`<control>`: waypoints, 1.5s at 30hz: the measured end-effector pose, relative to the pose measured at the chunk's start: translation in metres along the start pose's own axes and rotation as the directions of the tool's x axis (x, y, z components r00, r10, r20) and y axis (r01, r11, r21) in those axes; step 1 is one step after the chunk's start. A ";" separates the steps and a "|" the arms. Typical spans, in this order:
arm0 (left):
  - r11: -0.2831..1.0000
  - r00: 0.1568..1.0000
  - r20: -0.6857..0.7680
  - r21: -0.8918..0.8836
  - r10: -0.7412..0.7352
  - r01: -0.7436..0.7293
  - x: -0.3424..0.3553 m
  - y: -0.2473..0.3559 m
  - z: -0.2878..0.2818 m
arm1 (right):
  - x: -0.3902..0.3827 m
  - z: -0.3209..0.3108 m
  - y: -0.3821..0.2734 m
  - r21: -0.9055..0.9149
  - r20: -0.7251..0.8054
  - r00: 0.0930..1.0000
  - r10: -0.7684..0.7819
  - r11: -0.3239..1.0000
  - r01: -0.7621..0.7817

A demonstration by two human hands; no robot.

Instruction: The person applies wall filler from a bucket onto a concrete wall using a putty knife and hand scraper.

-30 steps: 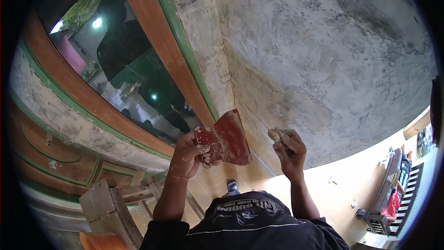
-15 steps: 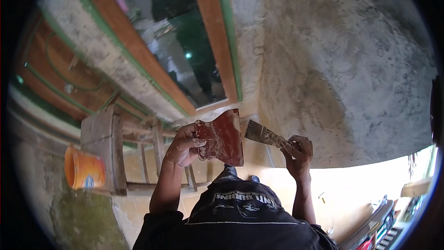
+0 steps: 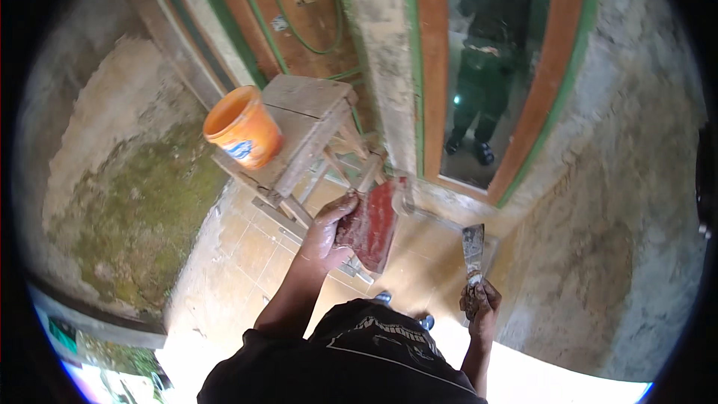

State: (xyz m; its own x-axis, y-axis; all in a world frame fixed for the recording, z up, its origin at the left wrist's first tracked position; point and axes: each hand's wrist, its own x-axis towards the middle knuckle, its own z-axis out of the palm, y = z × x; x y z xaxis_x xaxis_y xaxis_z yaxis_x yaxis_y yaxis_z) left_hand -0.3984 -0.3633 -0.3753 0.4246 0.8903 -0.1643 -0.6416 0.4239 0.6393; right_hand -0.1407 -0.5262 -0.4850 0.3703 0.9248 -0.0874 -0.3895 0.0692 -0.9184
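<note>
My left hand is closed around a flat red plastering spreader with pale smears along its edge. The spreader is tilted in front of my body. In my right hand, to the right and a little lower, is a putty knife. Its worn, crusted blade points up and away from me, and my fingers wrap its handle. The two tools are apart, and neither touches the wall.
A wooden bench stands ahead to the left, bearing an orange bucket. Behind it is a wooden door with a coiled green hose. A wood-framed glass pane reflects a person. Patchy plastered wall rises at right, above tiled floor.
My view has swung left, bringing the bench and bucket closer to the middle. The putty knife has turned from pointing left to pointing upward, farther from the spreader. Both hands keep their tools.
</note>
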 end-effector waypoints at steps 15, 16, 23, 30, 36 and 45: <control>0.634 0.583 -0.331 0.063 0.742 -0.771 -0.099 0.186 -0.146 | 0.089 0.177 -0.002 -0.005 0.274 0.962 -0.013 1.000 0.015; 0.638 0.587 -0.336 0.056 0.736 -0.768 -0.103 0.199 -0.171 | 0.096 0.201 -0.007 -0.019 0.323 0.943 -0.075 0.996 0.086; 0.664 0.543 -0.556 0.021 0.629 -0.748 -0.095 0.270 -0.290 | 0.133 0.371 -0.068 -0.302 0.526 0.801 -0.286 0.817 0.491; 0.746 0.617 -0.526 0.051 0.586 -0.664 -0.096 0.320 -0.421 | 0.171 0.508 -0.104 -0.501 0.746 0.602 -0.285 0.356 0.789; 0.742 0.541 -0.508 0.434 0.670 -0.511 -0.077 0.338 -0.463 | 0.178 0.568 -0.093 -0.402 0.864 0.480 0.149 -0.369 0.838; 0.824 0.762 -0.358 0.036 0.539 -0.566 -0.050 0.348 -0.458 | 0.208 0.595 -0.028 -0.187 0.827 0.354 0.436 -0.380 0.906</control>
State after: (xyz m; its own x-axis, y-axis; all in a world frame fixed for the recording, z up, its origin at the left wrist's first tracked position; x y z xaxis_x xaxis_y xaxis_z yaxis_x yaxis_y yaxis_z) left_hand -0.9355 -0.1843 -0.4886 -0.2509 0.9667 -0.0496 -0.7458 -0.1603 0.6466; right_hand -0.5542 -0.1138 -0.2475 -0.7363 0.6672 -0.1126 0.6415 0.7412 0.1978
